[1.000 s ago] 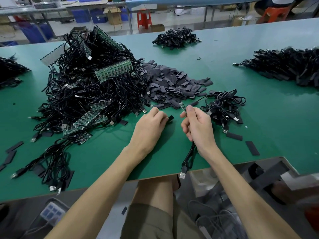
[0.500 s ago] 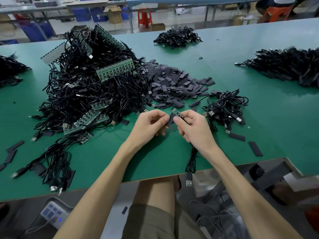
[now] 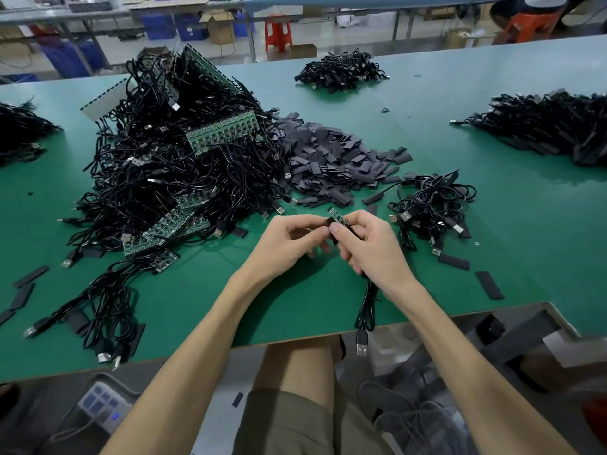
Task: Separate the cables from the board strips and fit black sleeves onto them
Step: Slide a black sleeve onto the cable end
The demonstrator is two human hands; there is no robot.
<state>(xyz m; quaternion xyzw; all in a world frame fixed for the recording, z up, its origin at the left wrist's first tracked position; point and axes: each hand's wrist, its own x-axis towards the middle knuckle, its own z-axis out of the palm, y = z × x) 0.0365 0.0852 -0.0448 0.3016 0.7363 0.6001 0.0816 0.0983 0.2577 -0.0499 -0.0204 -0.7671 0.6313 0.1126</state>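
Near the tabletop (image 3: pixel 492 257) front edge, your right grip (image 3: pixel 371 247) was clamped on a cable (image 3: pixel 368 310) behind its small board tip (image 3: pixel 335 215), its plug (image 3: pixel 361 348) hanging over that edge; your left grip (image 3: pixel 289 244) pinched a black sleeve (image 3: pixel 329 221) beside it

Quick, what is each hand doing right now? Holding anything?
Left hand: pinches a black sleeve.
Right hand: grips a cable, its small green board end sticking out past the fingers.
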